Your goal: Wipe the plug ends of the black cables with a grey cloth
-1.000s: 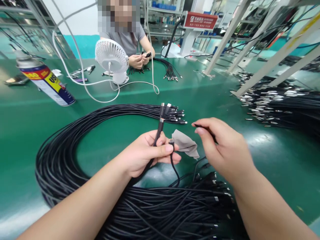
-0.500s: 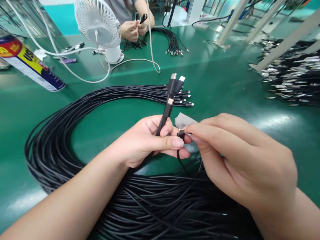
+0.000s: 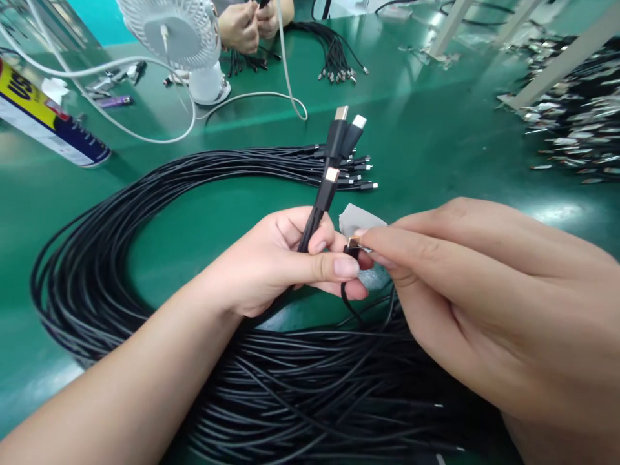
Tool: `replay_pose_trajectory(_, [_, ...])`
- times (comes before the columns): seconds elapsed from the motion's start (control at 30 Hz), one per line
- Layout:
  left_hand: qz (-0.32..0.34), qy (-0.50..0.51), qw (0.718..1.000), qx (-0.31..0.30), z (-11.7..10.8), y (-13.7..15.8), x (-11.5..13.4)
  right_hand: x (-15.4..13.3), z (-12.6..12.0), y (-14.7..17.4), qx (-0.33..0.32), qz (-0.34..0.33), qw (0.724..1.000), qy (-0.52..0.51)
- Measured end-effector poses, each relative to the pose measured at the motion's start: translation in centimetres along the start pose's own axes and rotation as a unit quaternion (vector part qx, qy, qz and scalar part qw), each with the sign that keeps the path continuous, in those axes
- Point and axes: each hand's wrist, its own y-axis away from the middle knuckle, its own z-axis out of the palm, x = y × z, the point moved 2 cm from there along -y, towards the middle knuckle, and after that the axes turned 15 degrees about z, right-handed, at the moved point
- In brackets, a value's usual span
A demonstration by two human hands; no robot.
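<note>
My left hand [image 3: 290,261] is closed around several black USB cables [image 3: 321,200], their metal-tipped plugs fanned upward above the fingers. Between its thumb and fingertips sits one more cable plug [image 3: 352,249], metal end up, its cord curling down below the thumb. My right hand [image 3: 465,278] comes in from the right with thumb and index finger pinched at that plug's metal tip. Something thin may be between those fingertips, but I cannot make it out. A pale grey scrap [image 3: 361,219], perhaps cloth or paper, shows just behind the fingertips.
A thick loop of black cables [image 3: 82,258] curves round the left, and more cables [image 3: 300,387] lie below my hands. Further back are a white fan [image 3: 203,84], a spray can [image 3: 53,123] and a co-worker's hands [image 3: 245,26]. Cable piles [image 3: 581,116] lie right, by slanted posts [image 3: 557,64].
The view has tilted down and shifted slightly, so the background sits higher. My right hand appears nearer and further right, its fingertips still at the plug; my left hand keeps its hold.
</note>
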Motion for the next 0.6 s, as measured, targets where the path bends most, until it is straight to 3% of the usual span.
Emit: replay_pose_trajectory(0.6, [0.012, -0.050, 0.999, 0.015, -0.05, -0.06, 0.09, 0.34, 0.01, -0.02, -0.038, 0.016, 0.999, -0.008])
